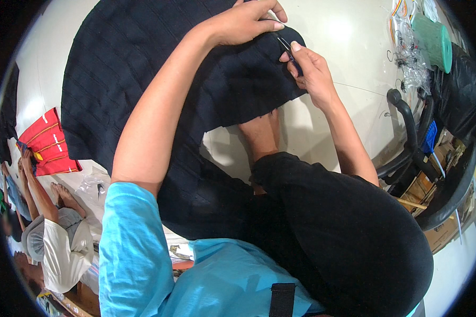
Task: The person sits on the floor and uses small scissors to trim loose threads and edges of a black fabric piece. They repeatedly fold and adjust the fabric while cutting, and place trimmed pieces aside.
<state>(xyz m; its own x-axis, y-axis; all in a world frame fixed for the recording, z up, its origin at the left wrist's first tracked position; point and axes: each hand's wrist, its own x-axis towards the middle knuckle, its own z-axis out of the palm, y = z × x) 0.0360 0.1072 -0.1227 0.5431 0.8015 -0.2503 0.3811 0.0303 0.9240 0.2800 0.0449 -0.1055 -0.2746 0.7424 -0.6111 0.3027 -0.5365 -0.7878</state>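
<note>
A large dark navy cloth (pixel 127 79) with faint seam lines spreads over the floor and my lap. At its far edge my left hand (pixel 243 22) grips the cloth, thumb and bent fingers near the border. Close by on the right, my right hand (pixel 316 74) is closed around a pair of small thread snips (pixel 284 44). Their thin pale blades point up and left toward the left thumb, slightly apart, over the cloth's far corner. The palm and fingers hide most of the dark handle. Any thread at the blades is too small to make out.
My bare foot (pixel 262 129) rests beside the cloth on the pale floor (pixel 349 31). At right are a black chair base (pixel 407 132), a green spool (pixel 433 42) and clear plastic bags (pixel 411 58). At left another person's hands (pixel 26 161) hold a red cloth (pixel 50 142).
</note>
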